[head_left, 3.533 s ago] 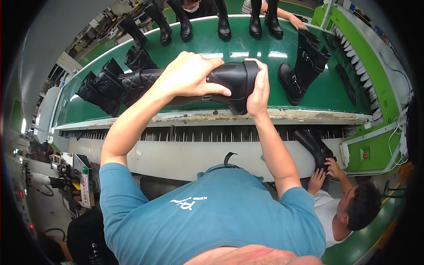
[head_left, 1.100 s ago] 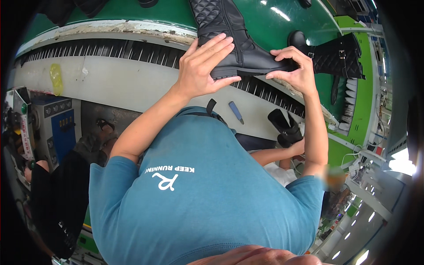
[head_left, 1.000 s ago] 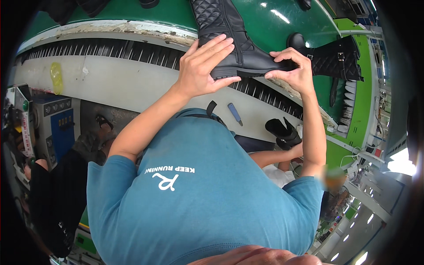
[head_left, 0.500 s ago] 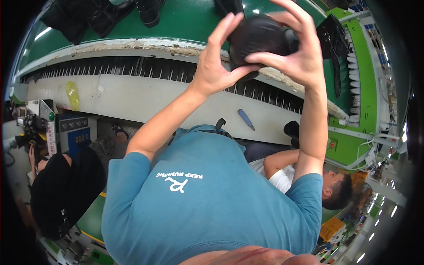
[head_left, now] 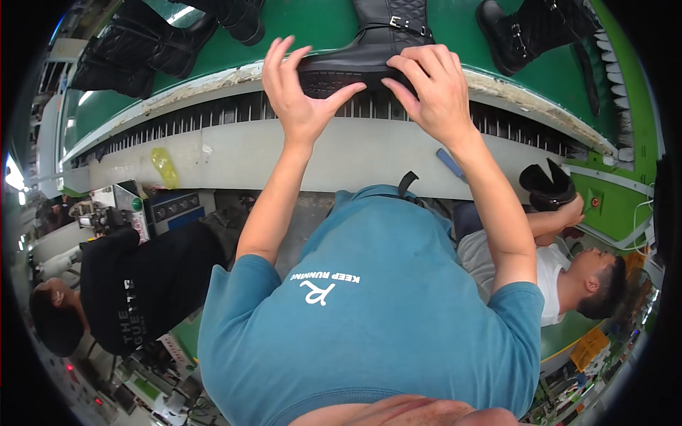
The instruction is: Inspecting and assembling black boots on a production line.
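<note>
A black quilted boot (head_left: pixel 369 42) with a buckle strap stands at the near edge of the green conveyor belt (head_left: pixel 312 28), its ridged sole facing me. My left hand (head_left: pixel 295 89) grips the sole's left end, thumb under it. My right hand (head_left: pixel 433 89) holds the sole's right end from above. Both arms reach up over my teal shirt.
More black boots stand on the belt: one pair at upper left (head_left: pixel 135 50), another at upper right (head_left: pixel 533 28). A seated person at lower right holds a black boot (head_left: pixel 547 186). Another person in black sits at lower left (head_left: pixel 135 284). A control box (head_left: pixel 170 207) stands below the belt.
The boot was lifted off the belt, turned in both hands up close, and now rests back at the belt's near edge with both hands still on its sole.
</note>
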{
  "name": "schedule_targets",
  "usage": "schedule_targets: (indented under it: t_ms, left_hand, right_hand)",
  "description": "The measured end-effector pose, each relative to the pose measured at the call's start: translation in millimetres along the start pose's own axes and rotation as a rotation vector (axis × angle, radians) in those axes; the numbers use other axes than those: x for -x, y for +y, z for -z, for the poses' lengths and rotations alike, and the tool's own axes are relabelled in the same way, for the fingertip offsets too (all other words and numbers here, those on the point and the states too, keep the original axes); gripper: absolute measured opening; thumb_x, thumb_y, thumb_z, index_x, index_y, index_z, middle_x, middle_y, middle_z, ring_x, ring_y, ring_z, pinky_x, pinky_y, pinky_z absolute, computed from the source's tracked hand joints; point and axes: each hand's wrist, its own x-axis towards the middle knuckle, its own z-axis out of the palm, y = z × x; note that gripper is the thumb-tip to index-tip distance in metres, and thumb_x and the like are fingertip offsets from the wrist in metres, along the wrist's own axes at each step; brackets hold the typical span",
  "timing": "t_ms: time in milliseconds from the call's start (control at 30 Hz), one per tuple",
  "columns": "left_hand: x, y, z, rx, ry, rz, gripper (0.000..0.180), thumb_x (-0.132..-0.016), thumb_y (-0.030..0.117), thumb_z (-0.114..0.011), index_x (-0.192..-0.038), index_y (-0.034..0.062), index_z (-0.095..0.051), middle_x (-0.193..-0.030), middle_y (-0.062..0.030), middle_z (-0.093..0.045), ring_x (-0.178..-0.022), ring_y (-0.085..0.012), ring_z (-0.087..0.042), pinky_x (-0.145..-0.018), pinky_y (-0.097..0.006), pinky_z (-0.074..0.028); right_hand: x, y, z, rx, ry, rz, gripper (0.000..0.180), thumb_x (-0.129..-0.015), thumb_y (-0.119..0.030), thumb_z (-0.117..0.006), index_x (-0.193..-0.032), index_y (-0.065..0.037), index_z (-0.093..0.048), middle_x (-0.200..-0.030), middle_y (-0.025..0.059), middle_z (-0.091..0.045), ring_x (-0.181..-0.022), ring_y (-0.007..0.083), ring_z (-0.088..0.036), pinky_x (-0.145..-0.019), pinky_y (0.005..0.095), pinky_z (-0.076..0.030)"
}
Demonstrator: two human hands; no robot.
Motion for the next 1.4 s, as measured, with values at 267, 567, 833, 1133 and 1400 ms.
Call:
schedule_targets:
  t_ms: [267, 567, 833, 1133, 1400]
  left_hand:
    - [-36.9, -1.5, -10.8, 0.076, -0.241, -0.209, 0.06, -0.067, 0.045, -0.101, -0.115, 0.0124, -0.083, -0.119, -0.0044, -0.083, -0.1, -0.0241, -0.079, -0.089, -0.037, -0.061]
    - [-51.0, -1.7, -21.0, 0.132, -0.244, -0.076, 0.044, -0.072, 0.039, -0.101, -0.101, 0.0096, -0.086, -0.099, -0.0074, -0.085, -0.086, -0.0244, -0.08, -0.077, -0.033, -0.061]
    - [-43.4, 4.8, -20.5, 0.082, -0.132, -0.171, 0.043, -0.071, 0.037, -0.1, -0.101, 0.01, -0.084, -0.098, -0.0059, -0.084, -0.083, -0.0235, -0.079, -0.075, -0.035, -0.06]
    - [-17.5, -8.8, -14.0, 0.175, -0.049, -0.346, 0.053, -0.067, 0.037, -0.101, -0.109, 0.0087, -0.085, -0.108, -0.0087, -0.085, -0.091, -0.0261, -0.081, -0.08, -0.035, -0.062]
    - [2.9, 21.5, 33.3, 0.477, -0.275, -0.02, 0.102, -0.07, 0.051, -0.101, -0.149, 0.0013, -0.061, -0.154, -0.0212, -0.062, -0.137, -0.0368, -0.064, -0.117, -0.048, -0.047]
  right_hand:
    - [-15.9, 6.9, 2.0, -0.135, -0.213, -0.095, 0.032, -0.079, -0.01, -0.088, -0.103, -0.012, -0.066, -0.104, 0.0007, -0.065, -0.1, 0.0249, -0.062, -0.083, 0.042, -0.047]
    - [-53.4, 51.8, -8.4, -0.558, -0.351, -0.381, 0.041, -0.069, -0.011, -0.094, -0.094, -0.007, -0.061, -0.092, -0.0001, -0.057, -0.075, 0.0146, -0.053, -0.067, 0.0313, -0.047]
    - [-20.9, 46.7, -6.8, -0.296, -0.112, -0.338, 0.085, -0.061, -0.04, -0.105, -0.13, -0.011, -0.066, -0.148, 0.0115, -0.057, -0.144, 0.0336, -0.052, -0.119, 0.0496, -0.044]
    - [17.2, 26.9, -14.1, -1.157, 0.143, -1.227, 0.125, -0.079, -0.03, -0.101, -0.17, 0.002, -0.022, -0.142, 0.0333, -0.062, -0.12, 0.0315, -0.073, -0.098, 0.0408, -0.064]
    - [0.9, -51.3, 8.1, -1.063, 0.25, -0.976, 0.054, -0.089, -0.015, -0.091, -0.133, 0.003, -0.065, -0.121, 0.0099, -0.078, -0.106, 0.0155, -0.073, -0.097, 0.0335, -0.058]
